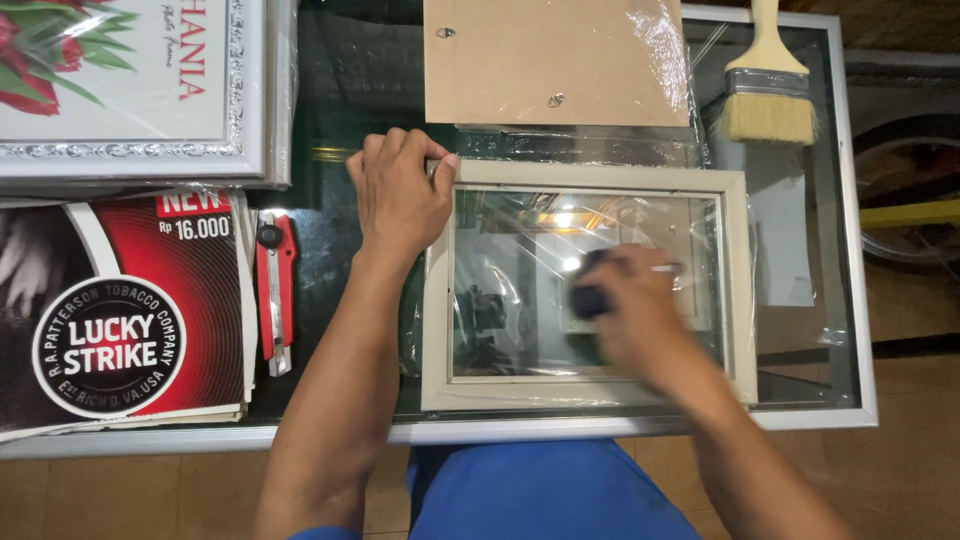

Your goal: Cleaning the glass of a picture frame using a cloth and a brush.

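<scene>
A cream picture frame (740, 270) with a glass pane lies flat on a glass-topped table (845, 330). My left hand (400, 190) presses down on the frame's upper left corner, fingers curled over its edge. My right hand (640, 310) is blurred over the middle of the glass and grips a small dark pad (590, 298) against the pane.
A brown backing board (540, 60) wrapped in clear plastic lies beyond the frame. A wide paintbrush (768, 95) rests at the far right. A red box cutter (275, 290) lies to the left, beside a red and black poster (120, 310) and a silver-framed flower picture (130, 90).
</scene>
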